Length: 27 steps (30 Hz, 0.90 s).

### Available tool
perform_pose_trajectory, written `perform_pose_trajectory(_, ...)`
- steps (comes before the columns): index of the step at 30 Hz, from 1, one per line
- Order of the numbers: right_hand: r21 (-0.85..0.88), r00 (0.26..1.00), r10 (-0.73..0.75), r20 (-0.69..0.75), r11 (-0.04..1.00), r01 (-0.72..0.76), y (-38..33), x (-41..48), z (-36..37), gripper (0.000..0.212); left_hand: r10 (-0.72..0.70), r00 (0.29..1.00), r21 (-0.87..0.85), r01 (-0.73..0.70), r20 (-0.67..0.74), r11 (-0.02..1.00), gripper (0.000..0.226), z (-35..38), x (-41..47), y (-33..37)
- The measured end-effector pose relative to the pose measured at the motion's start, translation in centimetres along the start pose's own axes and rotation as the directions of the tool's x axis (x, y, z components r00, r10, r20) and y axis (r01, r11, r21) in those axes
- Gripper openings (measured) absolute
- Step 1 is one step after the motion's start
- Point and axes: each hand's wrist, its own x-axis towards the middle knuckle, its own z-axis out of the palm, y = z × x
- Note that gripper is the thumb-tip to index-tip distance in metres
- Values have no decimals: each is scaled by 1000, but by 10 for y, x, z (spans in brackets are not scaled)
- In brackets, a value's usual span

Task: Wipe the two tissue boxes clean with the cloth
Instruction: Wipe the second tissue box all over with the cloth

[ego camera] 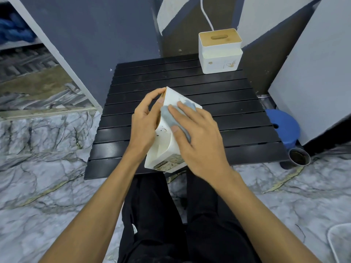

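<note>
A white tissue box (pixel 167 149) is tilted on its side above the near part of the black slatted table (pixel 237 114). My left hand (pixel 145 122) grips its left side, where the wooden lid faces. My right hand (pixel 197 137) presses a grey cloth (pixel 171 118) flat against the box's upturned white face, with the thumb hooked over the cloth. Dark specks show on the box below the cloth. A second white tissue box (pixel 220 56) with a wooden lid stands upright at the table's far right corner.
A blue stool (pixel 284 126) and a small metal cup (pixel 299 156) sit on the marble floor right of the table. White panels lean at both sides. A white cable (pixel 206 14) hangs behind the far box. My legs in black trousers are below.
</note>
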Motion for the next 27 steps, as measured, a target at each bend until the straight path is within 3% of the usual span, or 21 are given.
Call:
perform_pose_trajectory(5,40,992,125,33,991,-126,19,27,6,45,1,1000,1,-1,-12,1000,25,3,-2,1)
perform_pose_trajectory(9,20,998,61,17,998,-61,-1,-2,-1,47,5,1000,-13,-5,-10,1000,25,2,-1,0)
perform_pose_trajectory(13,3,999,-7,-42,1000,7,-7,-3,0,36,10,1000,12,-10,-9,1000,27,1,0,-1)
perform_pose_trajectory(19,83,990,139,17,987,-140,17,19,4,43,0,1000,-2,0,-16,1000,22,7,-1,-1)
perform_pose_trajectory(27,26,999,-24,-36,999,25,-6,-2,3,39,0,1000,7,1,-16,1000,25,4,-2,0)
